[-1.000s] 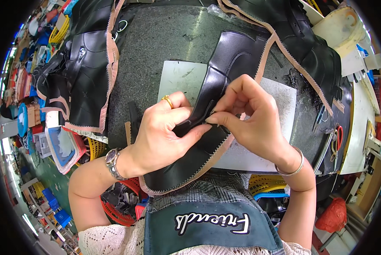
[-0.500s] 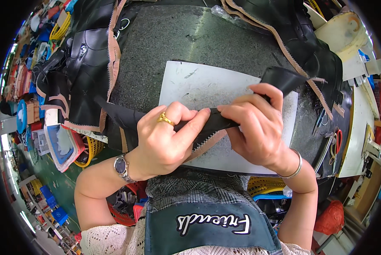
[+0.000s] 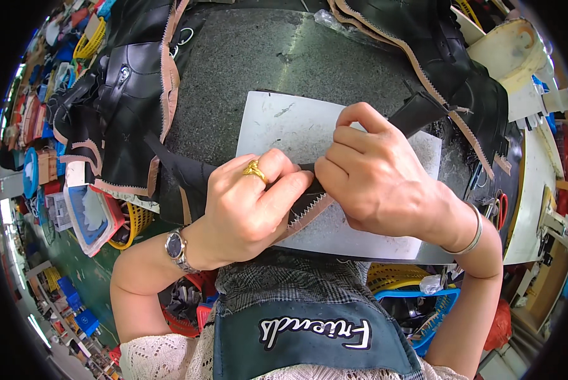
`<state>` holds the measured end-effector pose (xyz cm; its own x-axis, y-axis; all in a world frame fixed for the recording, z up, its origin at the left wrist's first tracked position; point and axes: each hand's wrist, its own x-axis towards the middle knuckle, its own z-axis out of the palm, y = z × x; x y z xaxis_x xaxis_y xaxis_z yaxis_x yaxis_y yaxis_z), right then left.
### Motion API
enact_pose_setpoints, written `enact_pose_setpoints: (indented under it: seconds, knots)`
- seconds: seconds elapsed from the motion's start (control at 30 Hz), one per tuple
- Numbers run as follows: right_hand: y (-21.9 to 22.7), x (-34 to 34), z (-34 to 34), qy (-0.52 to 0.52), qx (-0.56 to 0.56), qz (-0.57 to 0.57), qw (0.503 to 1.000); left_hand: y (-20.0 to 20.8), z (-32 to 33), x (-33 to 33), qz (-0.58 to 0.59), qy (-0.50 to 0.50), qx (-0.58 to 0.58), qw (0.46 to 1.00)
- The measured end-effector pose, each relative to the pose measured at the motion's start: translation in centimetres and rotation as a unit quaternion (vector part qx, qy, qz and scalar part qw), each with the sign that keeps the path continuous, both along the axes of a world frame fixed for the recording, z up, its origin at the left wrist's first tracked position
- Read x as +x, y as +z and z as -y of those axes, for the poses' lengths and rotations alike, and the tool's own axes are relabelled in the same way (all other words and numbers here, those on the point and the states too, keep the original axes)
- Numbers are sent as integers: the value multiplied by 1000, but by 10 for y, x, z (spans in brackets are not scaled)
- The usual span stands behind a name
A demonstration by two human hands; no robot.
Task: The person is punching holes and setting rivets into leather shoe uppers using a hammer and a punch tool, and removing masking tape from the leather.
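Note:
A black leather piece (image 3: 192, 170) stretches between my two hands, with a tan, zigzag-cut edge (image 3: 309, 214) showing beneath them. My left hand (image 3: 249, 206), which wears a gold ring, pinches it between thumb and index finger. Close beside those fingertips, my right hand (image 3: 379, 168) is closed on the same leather, its knuckles turned up and its fingertips hidden. The leather's far end (image 3: 418, 114) sticks out past my right hand. Below both hands lies a scuffed white sheet (image 3: 290, 126) on the dark worktable (image 3: 233, 63).
Black leather pieces with tan zigzag edges are piled at the left (image 3: 132, 95) and the right (image 3: 455, 69) of the table. Red-handled scissors (image 3: 502, 210) lie near the right edge. A blue basket (image 3: 445, 323) and a yellow basket (image 3: 391, 276) sit below the near edge.
My right hand has rolled over, its knuckles now up, and its wrist and forearm have swung to the right. The leather's far end has tilted and flattened. My left hand has barely moved.

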<state>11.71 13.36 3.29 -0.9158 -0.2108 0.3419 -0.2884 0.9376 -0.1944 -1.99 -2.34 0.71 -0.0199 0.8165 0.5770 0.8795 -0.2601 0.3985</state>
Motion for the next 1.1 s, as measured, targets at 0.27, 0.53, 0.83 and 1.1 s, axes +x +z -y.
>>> enact_pose_setpoints:
  seconds: [0.27,0.53,0.83,1.1]
  knots:
    - [-6,3,10,-29,50,-60,997,1,4,-3,-14,10,-4,1000]
    - [-14,-13,-2,-47,53,-114,991,24,3,-19,217,75,-221,948]
    - [-26,-7,6,-55,-42,-123,990,31,4,-25,485,64,-333,806]
    - [-29,-6,2,-6,-61,-156,986,25,3,-29,531,35,-345,773]
